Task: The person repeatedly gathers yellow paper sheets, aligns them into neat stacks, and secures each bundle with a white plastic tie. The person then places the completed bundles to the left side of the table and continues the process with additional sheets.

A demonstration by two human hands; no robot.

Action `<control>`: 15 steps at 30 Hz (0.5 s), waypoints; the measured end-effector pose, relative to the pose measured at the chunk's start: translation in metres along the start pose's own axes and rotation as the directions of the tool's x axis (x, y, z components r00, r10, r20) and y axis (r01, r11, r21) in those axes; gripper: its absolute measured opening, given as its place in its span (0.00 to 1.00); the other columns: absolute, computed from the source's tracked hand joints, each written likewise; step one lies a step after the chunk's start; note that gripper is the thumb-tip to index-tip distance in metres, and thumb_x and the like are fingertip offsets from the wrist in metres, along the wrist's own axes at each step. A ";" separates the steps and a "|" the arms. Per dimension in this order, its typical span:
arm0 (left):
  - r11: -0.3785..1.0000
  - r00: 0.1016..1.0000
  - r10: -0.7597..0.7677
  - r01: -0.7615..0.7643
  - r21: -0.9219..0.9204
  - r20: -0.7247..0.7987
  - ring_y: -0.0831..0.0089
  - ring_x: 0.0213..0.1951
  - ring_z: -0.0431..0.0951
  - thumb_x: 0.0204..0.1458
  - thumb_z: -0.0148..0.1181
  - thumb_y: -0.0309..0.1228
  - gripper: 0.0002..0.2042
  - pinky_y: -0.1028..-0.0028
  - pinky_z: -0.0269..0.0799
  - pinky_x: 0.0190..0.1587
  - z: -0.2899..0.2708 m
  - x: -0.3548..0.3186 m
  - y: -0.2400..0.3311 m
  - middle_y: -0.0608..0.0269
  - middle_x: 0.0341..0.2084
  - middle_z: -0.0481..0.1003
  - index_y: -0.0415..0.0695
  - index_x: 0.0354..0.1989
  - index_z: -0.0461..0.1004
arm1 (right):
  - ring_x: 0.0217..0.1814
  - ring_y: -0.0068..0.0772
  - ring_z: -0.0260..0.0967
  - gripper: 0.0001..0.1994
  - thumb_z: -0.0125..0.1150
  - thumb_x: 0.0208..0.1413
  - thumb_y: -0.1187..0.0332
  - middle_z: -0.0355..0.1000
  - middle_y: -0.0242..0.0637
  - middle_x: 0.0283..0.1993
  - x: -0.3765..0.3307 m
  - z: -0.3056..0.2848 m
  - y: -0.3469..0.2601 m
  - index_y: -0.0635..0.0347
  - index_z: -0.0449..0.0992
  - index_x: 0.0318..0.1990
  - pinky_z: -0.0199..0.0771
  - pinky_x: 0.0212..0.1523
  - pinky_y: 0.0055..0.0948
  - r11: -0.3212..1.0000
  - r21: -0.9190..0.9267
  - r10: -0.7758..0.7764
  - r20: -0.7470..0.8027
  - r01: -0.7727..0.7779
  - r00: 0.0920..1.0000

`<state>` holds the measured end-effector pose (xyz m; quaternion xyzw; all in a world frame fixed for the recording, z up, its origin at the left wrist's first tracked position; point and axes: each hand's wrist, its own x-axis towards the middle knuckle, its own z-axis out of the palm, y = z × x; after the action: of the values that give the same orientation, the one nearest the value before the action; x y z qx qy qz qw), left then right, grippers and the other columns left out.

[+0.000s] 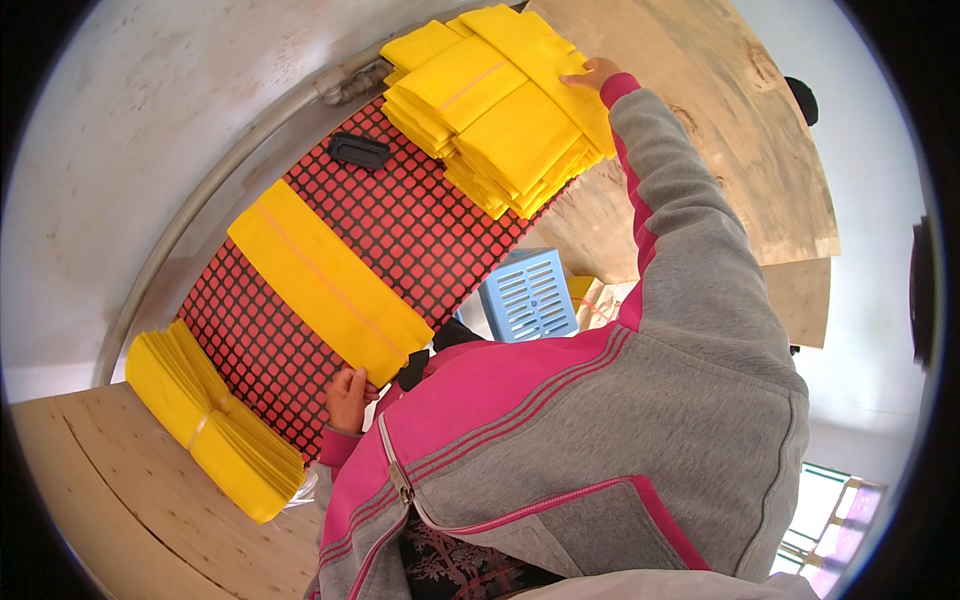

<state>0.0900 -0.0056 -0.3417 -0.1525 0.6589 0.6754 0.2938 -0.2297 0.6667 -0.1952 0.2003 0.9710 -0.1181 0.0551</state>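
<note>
A long folded yellow cloth (325, 275) with a pale pink line along it lies across a red-and-black checked surface (425, 235). At its near end, my left hand (350, 398) is closed with the fingers curled by the corner. Whether they pinch the cloth is hidden. My right arm reaches far forward to a heap of folded yellow cloths (520, 135), stacked in overlapping piles. There my right hand (594, 75) rests its stretched fingers on the right edge of an upper piece. To the left, a bundle of yellow folded cloths (215, 425) stands on edge, with a pale band across it.
A small black oblong object (359, 151) sits on the checked surface near the wall. A pipe (225, 165) runs along that wall. Below the surface's near edge is a blue slotted plastic basket (530, 297). Wooden boards (735, 130) extend at right, and more planks (130, 490) lie at left.
</note>
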 end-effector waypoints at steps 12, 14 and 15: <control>0.999 0.998 0.043 -0.042 -0.022 0.043 0.76 0.24 0.76 0.61 0.53 0.37 0.14 0.77 0.73 0.29 -0.010 0.005 -0.013 0.62 0.22 0.75 0.39 0.30 0.71 | 0.57 0.44 0.70 0.47 0.72 0.40 0.46 0.68 0.49 0.59 -0.010 -0.026 -0.002 0.69 0.62 0.63 0.69 0.57 0.37 0.878 0.448 -0.065 0.464 -0.171 0.883; 0.997 0.999 -0.006 0.008 -0.077 0.036 0.76 0.23 0.76 0.61 0.53 0.37 0.14 0.78 0.73 0.29 -0.011 0.004 -0.010 0.62 0.22 0.75 0.39 0.30 0.71 | 0.54 0.41 0.72 0.44 0.73 0.42 0.51 0.70 0.46 0.57 -0.026 -0.014 -0.014 0.68 0.61 0.63 0.72 0.54 0.37 0.783 0.578 -0.032 0.408 -0.230 0.913; 0.994 0.999 -0.030 0.033 -0.106 0.033 0.76 0.23 0.76 0.61 0.53 0.37 0.14 0.78 0.73 0.29 -0.012 0.003 -0.008 0.62 0.21 0.75 0.39 0.30 0.71 | 0.52 0.40 0.73 0.42 0.73 0.43 0.54 0.71 0.45 0.56 -0.034 -0.009 -0.024 0.68 0.60 0.63 0.74 0.52 0.37 0.718 0.628 0.046 0.388 -0.300 0.921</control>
<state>0.0899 -0.0174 -0.3508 -0.1677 0.6149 0.7072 0.3060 -0.2083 0.6350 -0.1761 0.2739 0.8121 -0.4902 0.1587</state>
